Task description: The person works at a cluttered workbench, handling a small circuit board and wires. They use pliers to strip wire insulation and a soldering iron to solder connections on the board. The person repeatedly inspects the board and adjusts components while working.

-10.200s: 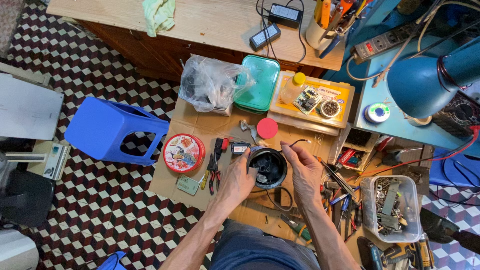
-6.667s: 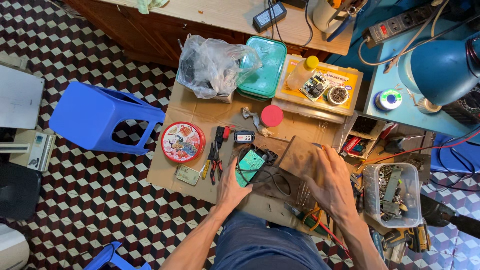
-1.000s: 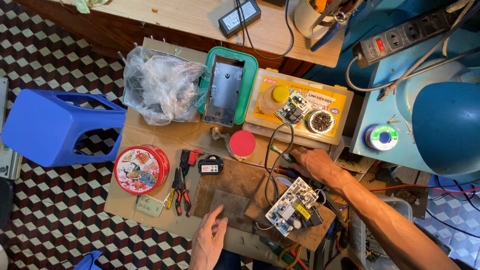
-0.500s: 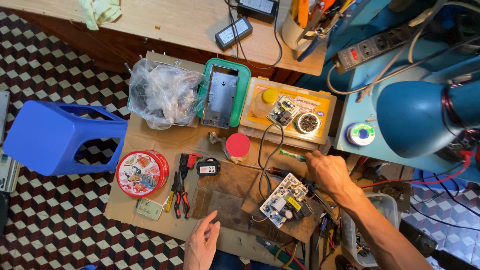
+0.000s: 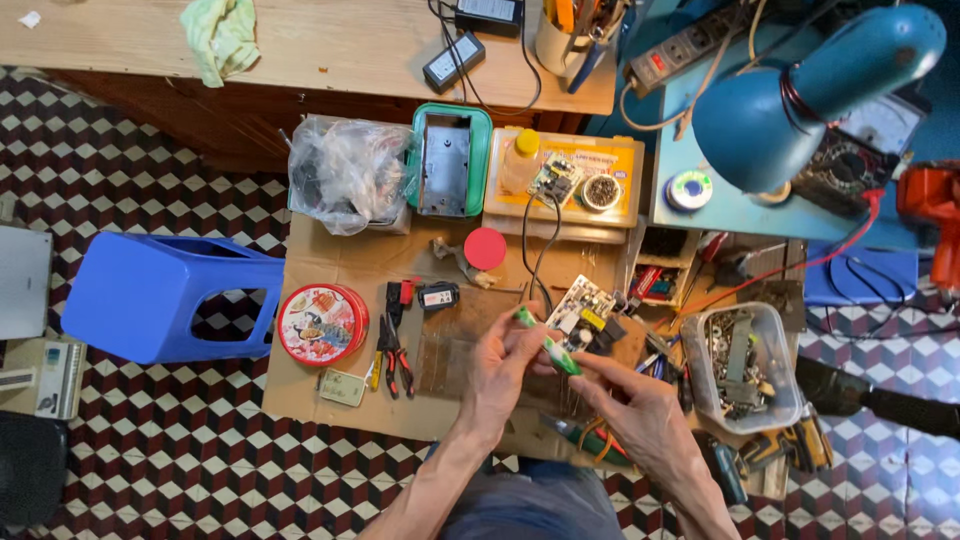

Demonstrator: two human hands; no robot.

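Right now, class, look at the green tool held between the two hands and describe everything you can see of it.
The green tool is a slim, stick-like object, bright green with paler bands, and looks plastic. It lies tilted, its upper end toward the left hand and its lower end toward the right hand. Fingers of both hands pinch it, so part of its length is hidden. It is lifted above the wooden work board, just in front of a small circuit board. Its tip is too small to make out.
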